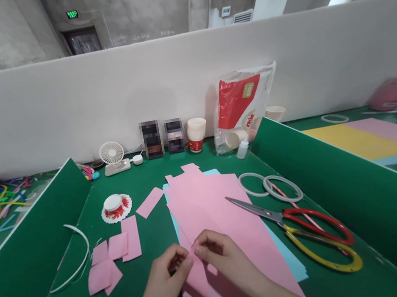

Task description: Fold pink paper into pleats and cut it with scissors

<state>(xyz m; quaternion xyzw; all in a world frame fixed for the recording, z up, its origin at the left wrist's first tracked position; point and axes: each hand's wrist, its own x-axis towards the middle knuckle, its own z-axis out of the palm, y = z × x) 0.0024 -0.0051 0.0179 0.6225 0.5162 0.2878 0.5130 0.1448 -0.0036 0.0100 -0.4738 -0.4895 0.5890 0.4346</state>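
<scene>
My left hand (166, 274) and my right hand (228, 260) meet above the paper stack, thumbs and forefingers pinched. Between them is a small piece of pink paper (197, 281), its lower part hanging toward me; its exact outline blends into the sheets below. Beneath lies a stack of pink sheets (217, 191) over light blue sheets (291, 259). To the right, partly on the stack, rest large scissors (280, 216) with one red and one yellow handle, blades slightly apart. Small cut pink pieces (101, 275) lie to the left, near a red-and-white paper hat shape (116, 207).
Green partitions (45, 235) (345, 205) border the work area. Clear rings (283, 188) and a white curved strip (85, 243) lie at the sides. Along the back stand a small fan (112, 155), paper cups (196, 133), a bag of cups (244, 103) and a small bottle (243, 149).
</scene>
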